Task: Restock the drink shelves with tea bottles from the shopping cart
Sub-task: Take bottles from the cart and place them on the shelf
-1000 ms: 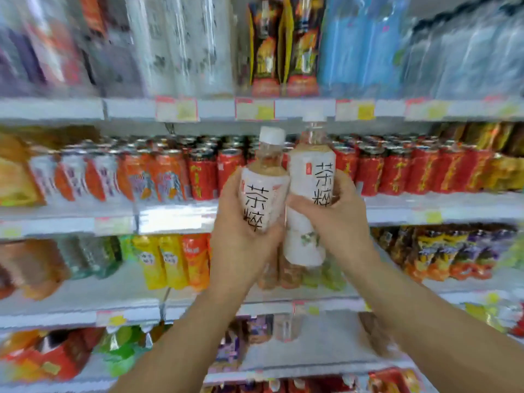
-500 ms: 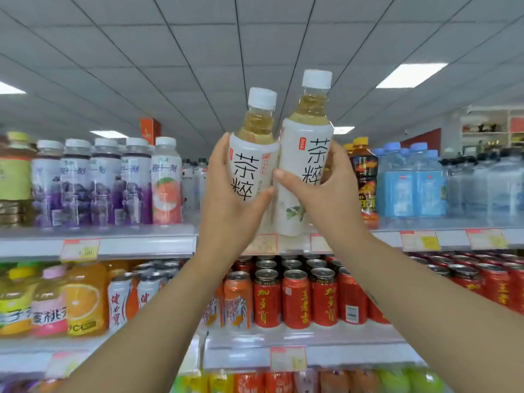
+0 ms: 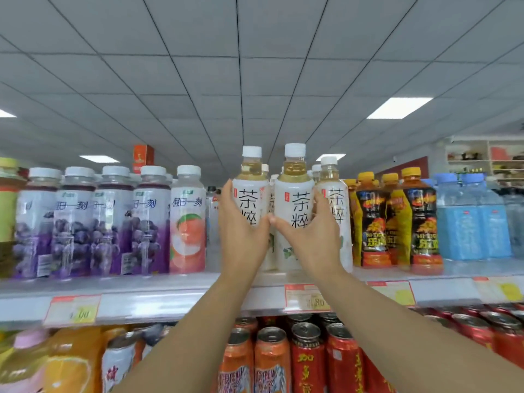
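Two tea bottles fill the middle of the view, each white-capped with pale golden tea in the neck and a white label bearing the large black characters 茶粹. The left hand [image 3: 243,236] wraps around the left tea bottle [image 3: 249,194] and the right hand [image 3: 309,239] around the right tea bottle [image 3: 295,199], fingers curled on the labels, thumbs nearly meeting between them. Both bottles stand upright at the near edge of the top shelf [image 3: 170,296] – their bases are hidden behind the hands, so contact with the board cannot be told.

Just right of them a shelved tea bottle [image 3: 336,199] with the same label touches the right hand's fingers; more white caps show farther back. Left stands a peach drink bottle [image 3: 187,219] marked 假日一刻, then purple grape bottles [image 3: 110,222]. Right are black-and-yellow energy drink bottles [image 3: 371,222] – the lettering seems to read HI-TIGER – then blue water bottles [image 3: 467,222]. A price tag [image 3: 306,297] hangs below, its digits blurred. Underneath sit red cans [image 3: 307,361] and orange cans [image 3: 272,361].
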A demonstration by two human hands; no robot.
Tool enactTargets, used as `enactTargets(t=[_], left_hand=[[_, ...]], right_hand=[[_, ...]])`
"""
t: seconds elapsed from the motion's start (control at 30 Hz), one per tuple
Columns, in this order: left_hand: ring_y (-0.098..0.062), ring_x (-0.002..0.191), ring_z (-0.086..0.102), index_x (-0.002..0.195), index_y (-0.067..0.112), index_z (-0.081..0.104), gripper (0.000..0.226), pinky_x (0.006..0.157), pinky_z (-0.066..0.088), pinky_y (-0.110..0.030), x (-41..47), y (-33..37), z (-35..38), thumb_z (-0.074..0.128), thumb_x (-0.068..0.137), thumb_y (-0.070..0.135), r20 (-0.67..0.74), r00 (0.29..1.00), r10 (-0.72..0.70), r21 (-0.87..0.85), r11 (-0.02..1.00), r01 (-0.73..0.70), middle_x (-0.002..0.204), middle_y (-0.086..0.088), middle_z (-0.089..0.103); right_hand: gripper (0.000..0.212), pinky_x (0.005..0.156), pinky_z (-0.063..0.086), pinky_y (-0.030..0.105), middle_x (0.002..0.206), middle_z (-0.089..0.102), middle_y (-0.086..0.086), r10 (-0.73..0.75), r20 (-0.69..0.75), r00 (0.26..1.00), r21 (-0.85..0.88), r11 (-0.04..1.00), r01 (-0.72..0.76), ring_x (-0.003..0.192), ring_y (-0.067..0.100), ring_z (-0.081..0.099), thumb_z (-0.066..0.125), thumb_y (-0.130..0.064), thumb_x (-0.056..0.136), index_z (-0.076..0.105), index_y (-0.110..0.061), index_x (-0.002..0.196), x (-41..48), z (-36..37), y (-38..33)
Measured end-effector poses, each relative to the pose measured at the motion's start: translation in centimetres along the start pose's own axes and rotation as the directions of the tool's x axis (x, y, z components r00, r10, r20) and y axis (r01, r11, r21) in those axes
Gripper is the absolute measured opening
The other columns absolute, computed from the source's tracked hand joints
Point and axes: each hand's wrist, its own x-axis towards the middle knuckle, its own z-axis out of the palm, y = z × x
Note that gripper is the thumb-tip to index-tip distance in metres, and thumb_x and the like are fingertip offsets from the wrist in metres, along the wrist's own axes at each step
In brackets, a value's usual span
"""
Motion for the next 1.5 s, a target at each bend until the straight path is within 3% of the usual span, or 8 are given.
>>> enactTargets(t=[0.17,0.33,0.53,0.73,0.87,0.97,1.17,1.5], left_hand=[[-0.014,0.124,0.038,0.148,0.017,0.016,0.086,0.100,0.031,-0.026,0.6,-1.5,0.2,0.068,0.080,0.012,0.015,0.992,-0.126,0.057,0.990,0.125,0.136,0.003,0.039],[-0.025,0.137,0.024,0.149,0.025,-0.014,0.088,0.108,0.026,-0.041,0.4,-2.1,-0.3,0.054,0.093,0.024,0.209,0.950,-0.230,0.194,0.962,0.191,0.152,-0.010,0.017],[-0.031,0.145,-0.001,0.146,0.028,-0.020,0.091,0.115,0.015,-0.051,-2.0,-2.1,-2.1,0.053,0.092,0.019,0.372,0.897,-0.237,0.373,0.923,0.090,0.157,-0.014,-0.014],[-0.027,0.139,0.024,0.138,0.022,0.041,0.055,0.111,0.027,-0.043,-9.3,-0.3,-2.7,0.057,0.086,0.020,0.359,0.931,0.072,0.441,0.866,-0.237,0.153,-0.010,0.019],[-0.022,0.123,0.044,0.122,0.020,0.056,0.038,0.105,0.034,-0.040,-16.4,-0.1,-1.5,0.054,0.084,0.016,0.334,0.933,0.136,0.333,0.909,-0.251,0.133,-0.005,0.047],[-0.019,0.112,0.050,0.114,0.017,0.061,0.033,0.096,0.041,-0.043,-22.7,-0.4,-0.1,0.051,0.082,0.016,0.396,0.915,0.073,0.302,0.931,-0.205,0.120,-0.003,0.056],[-0.026,0.088,0.064,0.104,0.020,0.065,0.030,0.074,0.050,-0.036,-36.5,-0.5,2.7,0.043,0.084,0.025,0.625,0.740,-0.249,0.372,0.928,-0.002,0.101,-0.003,0.068],[-0.015,0.078,0.063,0.109,0.027,0.062,0.021,0.072,0.051,-0.031,-58.4,3.9,6.6,0.047,0.095,0.023,0.523,0.334,-0.784,0.696,0.620,0.363,0.096,0.005,0.067]], right_hand=[[0.076,0.093,0.049,0.042,0.127,0.056,-0.010,0.037,0.048,0.998,-0.098,0.995,-0.032,0.117,0.012,0.054,0.073,-0.049,0.071,0.037,-0.031,0.135,0.6,1.9,1.8],[0.090,0.113,0.025,0.042,0.157,0.017,0.000,0.031,0.249,0.968,-0.249,0.968,0.033,0.142,0.019,0.022,0.059,-0.040,0.087,-0.004,-0.027,0.150,0.4,2.4,2.1],[0.098,0.103,0.038,0.050,0.157,0.010,0.010,0.041,0.433,0.900,-0.406,0.901,0.155,0.129,0.033,0.040,0.053,-0.022,0.093,-0.033,-0.032,0.138,-1.6,0.5,2.3],[0.056,0.102,0.034,0.037,0.149,0.031,0.015,-0.025,0.567,0.823,-0.585,0.691,0.424,0.129,0.032,0.039,0.047,-0.026,0.095,0.027,-0.014,0.146,-6.6,-4.2,2.4],[0.040,0.097,0.042,0.036,0.128,0.058,0.008,-0.189,0.505,0.842,-0.487,0.743,0.459,0.114,0.027,0.052,0.050,-0.022,0.082,0.062,-0.014,0.119,-12.4,-8.4,4.9],[0.034,0.084,0.048,0.037,0.108,0.066,0.007,-0.127,0.494,0.860,-0.466,0.796,0.386,0.099,0.028,0.059,0.046,-0.025,0.083,0.069,-0.011,0.104,-17.8,-12.5,7.9],[0.021,0.064,0.045,0.027,0.082,0.070,-0.002,0.236,0.543,0.806,-0.554,0.822,0.133,0.074,0.016,0.062,0.052,-0.023,0.078,0.069,-0.022,0.090,-28.7,-22.5,14.3],[0.021,0.079,0.053,0.033,0.093,0.071,-0.008,0.791,0.509,0.339,-0.825,0.561,-0.071,0.086,0.012,0.065,0.053,-0.021,0.091,0.067,-0.027,0.106,-41.4,-41.0,21.7]])
